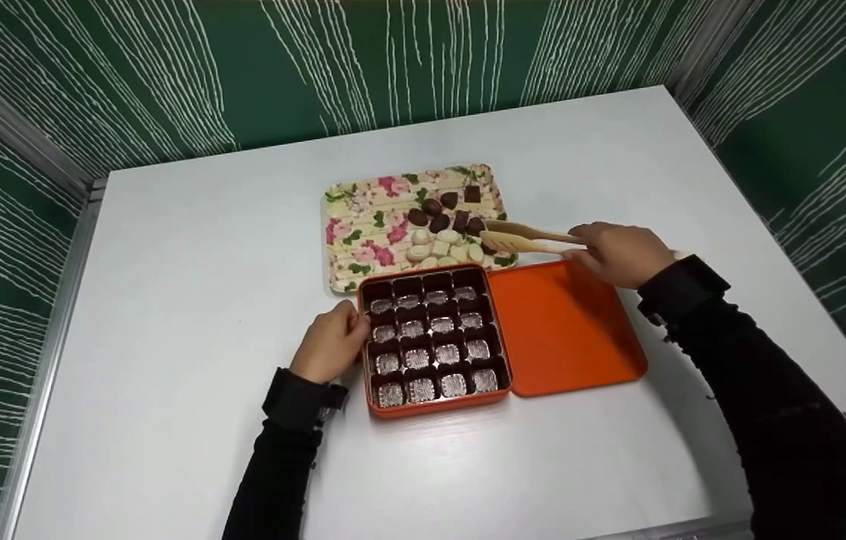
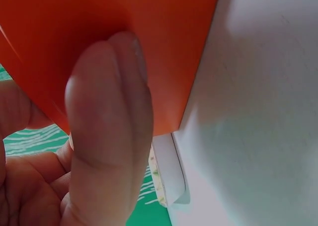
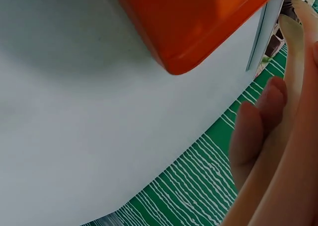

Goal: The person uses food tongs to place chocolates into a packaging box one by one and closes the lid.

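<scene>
**Tongs over the chocolates**

Left hand point(image 1: 329, 341) rests curled against the left wall of the orange box point(image 1: 434, 405), whose sixteen cups lie in four rows. Behind the box, one floral tray point(image 1: 363, 225) holds dark and white chocolates point(image 1: 444, 225). Right of it, right hand point(image 1: 622, 253) grips wooden tongs point(image 1: 524, 236). White tabletop point(image 1: 190, 247), green striped walls point(image 1: 130, 67).

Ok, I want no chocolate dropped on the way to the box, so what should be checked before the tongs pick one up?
1. Tongs held by right hand: ok.
2. Tong tips over the chocolates on the floral tray: ok, at the tray's right edge.
3. Tongs closed on a piece: cannot tell, tips too small.
4. Box steadied by left hand: ok, fingers on its left wall.
5. Box cells free: ok, only foil liners show.
6. Lid lying open and flat beside the box: ok.
</scene>
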Motion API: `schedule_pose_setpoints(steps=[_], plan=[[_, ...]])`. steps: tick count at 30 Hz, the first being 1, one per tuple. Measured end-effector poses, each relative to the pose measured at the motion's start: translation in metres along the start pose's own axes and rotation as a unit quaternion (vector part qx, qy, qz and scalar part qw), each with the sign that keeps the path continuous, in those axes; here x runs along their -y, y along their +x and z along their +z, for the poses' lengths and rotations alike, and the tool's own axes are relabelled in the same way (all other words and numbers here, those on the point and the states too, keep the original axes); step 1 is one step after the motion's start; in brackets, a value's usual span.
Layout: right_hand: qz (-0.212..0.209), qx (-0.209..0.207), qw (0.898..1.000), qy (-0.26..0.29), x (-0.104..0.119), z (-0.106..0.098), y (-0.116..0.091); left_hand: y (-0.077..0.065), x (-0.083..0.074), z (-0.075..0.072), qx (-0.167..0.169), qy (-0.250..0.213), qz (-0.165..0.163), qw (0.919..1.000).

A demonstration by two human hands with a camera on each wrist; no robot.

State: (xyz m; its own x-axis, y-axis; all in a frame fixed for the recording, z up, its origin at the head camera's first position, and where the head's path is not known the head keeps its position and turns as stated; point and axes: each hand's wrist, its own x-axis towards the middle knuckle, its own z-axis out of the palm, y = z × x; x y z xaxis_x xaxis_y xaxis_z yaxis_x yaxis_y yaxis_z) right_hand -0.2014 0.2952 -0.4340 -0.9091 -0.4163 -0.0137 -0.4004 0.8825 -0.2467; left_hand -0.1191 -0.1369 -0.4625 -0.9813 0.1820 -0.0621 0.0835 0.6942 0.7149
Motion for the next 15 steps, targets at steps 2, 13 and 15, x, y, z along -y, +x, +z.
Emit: schedule_pose_setpoints(steps=[2, 13, 15], plan=[[0.001, 0.002, 1.000, -0.007, 0.003, 0.001, 0.003, 0.000, 0.001, 0.000, -0.001, -0.002, -0.001, 1.0000], [-0.004, 0.021, 0.999, -0.029, 0.012, 0.000, 0.006, 0.002, 0.002, 0.001, 0.001, -0.017, -0.008, 0.9998], [-0.004, 0.023, 0.999, -0.031, 0.012, -0.001, 0.005, 0.002, 0.002, 0.001, 0.001, -0.017, -0.009, 0.9998]])
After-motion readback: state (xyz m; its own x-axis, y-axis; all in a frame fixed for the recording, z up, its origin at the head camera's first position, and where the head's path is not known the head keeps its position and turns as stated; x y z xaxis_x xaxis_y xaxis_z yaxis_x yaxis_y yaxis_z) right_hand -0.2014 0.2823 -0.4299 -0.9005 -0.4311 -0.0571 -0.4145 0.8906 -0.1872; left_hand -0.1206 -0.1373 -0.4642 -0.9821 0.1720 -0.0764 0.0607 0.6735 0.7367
